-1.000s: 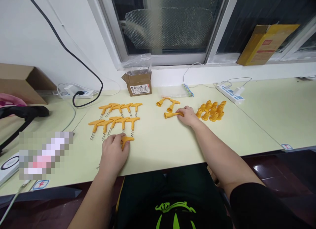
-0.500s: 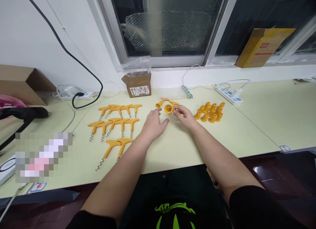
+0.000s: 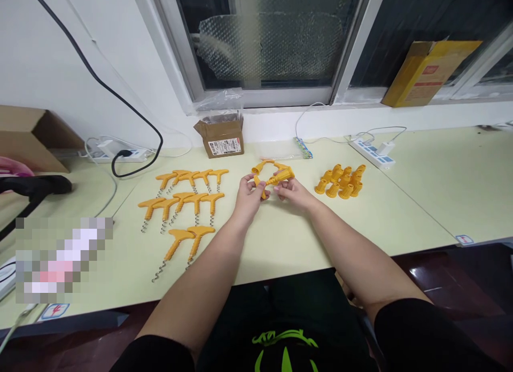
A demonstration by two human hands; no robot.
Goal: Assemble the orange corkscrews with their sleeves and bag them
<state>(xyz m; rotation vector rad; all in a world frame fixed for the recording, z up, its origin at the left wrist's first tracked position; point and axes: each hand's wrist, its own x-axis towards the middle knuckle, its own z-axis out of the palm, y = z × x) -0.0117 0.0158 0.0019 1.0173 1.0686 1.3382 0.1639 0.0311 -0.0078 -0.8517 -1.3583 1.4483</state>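
A yellow corkscrew (image 3: 283, 176) with a flared bell sleeve on its shaft is between my hands, its bell end pointing right. My left hand (image 3: 250, 197) is closed around its T-shaped handle. The fingers of my right hand (image 3: 294, 193) are bent against the shaft below the sleeve. Just behind, more yellow corkscrew parts (image 3: 257, 169) lie on the table, partly hidden. Left of my hands, T-handled corkscrews (image 3: 198, 201) with bare metal spirals lie in three rows. To the right stands a cluster of yellow bell sleeves (image 3: 345, 187).
A small open cardboard box (image 3: 224, 139) and a clear plastic bag (image 3: 280, 149) sit at the back by the window. Power strips (image 3: 372, 152) with cables lie along the wall. A black strap-like object (image 3: 44, 187) and a blurred-out patch are at far left.
The corkscrew has turned, its bell swinging from facing me to pointing right. My left hand, open and apart before, has closed on the handle. My right hand's grip has shifted along the shaft.
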